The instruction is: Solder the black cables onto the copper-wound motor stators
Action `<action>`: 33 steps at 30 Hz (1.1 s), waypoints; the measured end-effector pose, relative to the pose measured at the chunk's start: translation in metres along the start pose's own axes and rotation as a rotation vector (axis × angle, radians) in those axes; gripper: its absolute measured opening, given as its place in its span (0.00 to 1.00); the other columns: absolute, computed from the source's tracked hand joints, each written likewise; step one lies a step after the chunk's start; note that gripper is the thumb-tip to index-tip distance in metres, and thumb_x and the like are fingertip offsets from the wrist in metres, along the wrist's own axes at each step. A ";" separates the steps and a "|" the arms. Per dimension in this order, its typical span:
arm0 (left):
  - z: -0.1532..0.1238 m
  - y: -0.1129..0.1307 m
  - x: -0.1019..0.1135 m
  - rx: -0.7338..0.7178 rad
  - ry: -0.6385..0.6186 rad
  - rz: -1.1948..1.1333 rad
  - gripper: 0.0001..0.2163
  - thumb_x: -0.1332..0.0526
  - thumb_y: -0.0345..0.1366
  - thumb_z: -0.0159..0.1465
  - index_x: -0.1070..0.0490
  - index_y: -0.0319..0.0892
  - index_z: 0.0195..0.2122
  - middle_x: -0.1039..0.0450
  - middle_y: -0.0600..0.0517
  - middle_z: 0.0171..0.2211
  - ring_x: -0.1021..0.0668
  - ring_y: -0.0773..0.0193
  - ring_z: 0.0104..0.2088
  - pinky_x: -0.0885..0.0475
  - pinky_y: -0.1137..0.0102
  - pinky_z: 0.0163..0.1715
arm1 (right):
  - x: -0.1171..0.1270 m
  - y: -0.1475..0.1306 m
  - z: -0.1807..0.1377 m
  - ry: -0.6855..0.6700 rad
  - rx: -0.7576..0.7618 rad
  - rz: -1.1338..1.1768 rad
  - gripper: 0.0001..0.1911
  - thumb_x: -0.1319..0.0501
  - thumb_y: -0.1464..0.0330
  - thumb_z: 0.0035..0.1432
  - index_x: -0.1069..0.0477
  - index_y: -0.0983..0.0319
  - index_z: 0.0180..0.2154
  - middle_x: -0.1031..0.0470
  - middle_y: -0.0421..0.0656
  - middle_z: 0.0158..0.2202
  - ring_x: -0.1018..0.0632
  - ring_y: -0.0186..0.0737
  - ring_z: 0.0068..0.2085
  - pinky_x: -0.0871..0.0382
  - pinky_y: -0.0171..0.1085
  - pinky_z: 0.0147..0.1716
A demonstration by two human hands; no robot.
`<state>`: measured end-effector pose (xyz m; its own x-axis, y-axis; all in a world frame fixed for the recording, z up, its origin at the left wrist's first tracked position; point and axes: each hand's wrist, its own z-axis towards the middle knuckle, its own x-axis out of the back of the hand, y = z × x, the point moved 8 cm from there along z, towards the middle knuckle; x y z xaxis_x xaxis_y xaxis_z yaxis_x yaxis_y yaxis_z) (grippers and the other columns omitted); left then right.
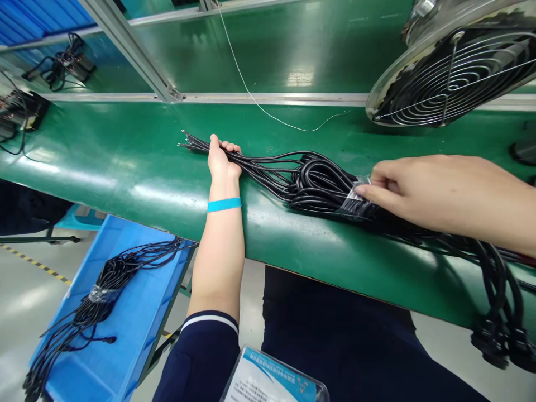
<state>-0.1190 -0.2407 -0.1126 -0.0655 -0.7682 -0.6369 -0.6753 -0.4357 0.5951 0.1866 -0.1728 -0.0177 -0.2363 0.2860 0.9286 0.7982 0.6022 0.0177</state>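
A long bundle of black power cables (318, 178) lies along the green workbench. My left hand (224, 156) is wrapped round the bundle's thin end, and several stripped wire tips (186, 142) stick out to its left. Clear plastic wrap (358, 198) binds the coiled middle of the bundle. At that wrap my right hand (397, 187) pinches the plastic between thumb and fingers. Black plugs (498, 340) on the cables' other end hang over the bench's front edge at the right.
A metal-grilled fan (452, 78) stands at the back right. Below the bench at left, a blue bin (121, 346) holds another wrapped cable bundle (113, 279). A thin white string (268, 111) trails onto the bench. Wired components (71, 61) sit at the far left behind the metal frame (129, 50).
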 end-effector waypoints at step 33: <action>-0.001 -0.008 0.000 -0.020 -0.007 0.003 0.18 0.41 0.43 0.71 0.42 0.43 0.25 0.43 0.62 0.16 0.38 0.77 0.15 0.37 0.79 0.19 | -0.007 -0.056 -0.041 -0.127 0.730 0.407 0.24 0.49 0.46 0.62 0.33 0.54 0.23 0.30 0.41 0.24 0.31 0.39 0.21 0.38 0.41 0.22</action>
<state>-0.1131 -0.2377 -0.1173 -0.0726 -0.7665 -0.6382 -0.6604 -0.4425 0.6067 0.1666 -0.2387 -0.0098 -0.1028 0.6401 0.7614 0.2867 0.7520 -0.5935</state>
